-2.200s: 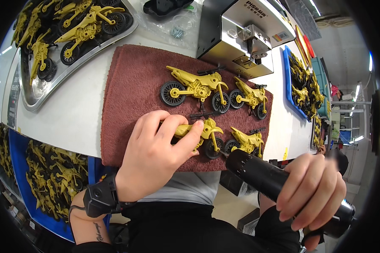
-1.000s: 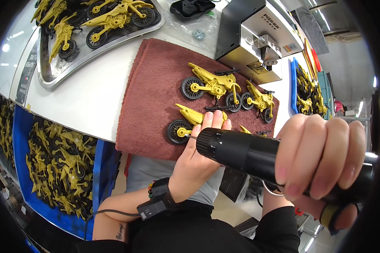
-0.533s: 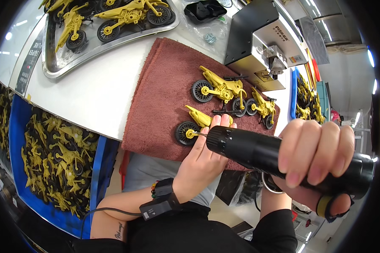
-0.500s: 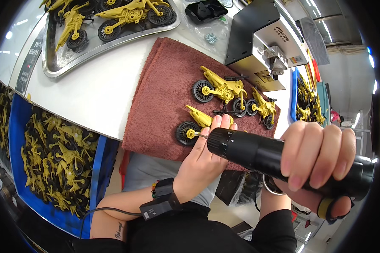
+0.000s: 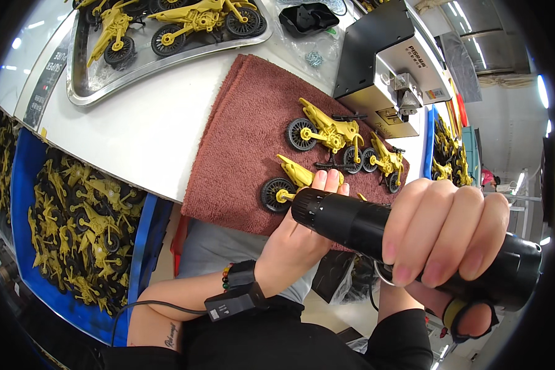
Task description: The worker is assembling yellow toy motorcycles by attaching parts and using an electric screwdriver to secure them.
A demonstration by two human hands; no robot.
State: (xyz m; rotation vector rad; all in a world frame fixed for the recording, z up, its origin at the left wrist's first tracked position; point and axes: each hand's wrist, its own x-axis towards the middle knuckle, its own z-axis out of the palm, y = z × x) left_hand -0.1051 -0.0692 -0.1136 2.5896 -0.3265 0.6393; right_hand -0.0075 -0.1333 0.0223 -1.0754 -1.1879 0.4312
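Note:
My right hand (image 5: 444, 231) is wrapped round a black electric screwdriver (image 5: 342, 216), which lies slanted across the view with its nose to the left. That nose is over my left hand (image 5: 296, 246), close to the rear wheel of a yellow toy motorcycle (image 5: 295, 171); the bit's tip is hidden. My left hand holds this toy down on a brown towel (image 5: 228, 148), fingertips on its yellow body. The toy's black wheel (image 5: 277, 195) shows, while much of its front is covered. Beyond it lie another toy motorcycle (image 5: 333, 131) and a smaller-looking one (image 5: 385, 156) to the right.
A metal tray (image 5: 105, 92) of toy motorcycles stands at the far left. A blue bin (image 5: 147, 246) full of them is at the left. Behind the towel are a black-and-white box-shaped machine (image 5: 382, 68), a black dish (image 5: 308, 20) and a small heap of screws (image 5: 314, 58).
The screwdriver and my right hand have moved a little left and down. The bit, visible at the wheel hub before, is now hidden. My left hand keeps its hold; the whole view has shifted slightly.

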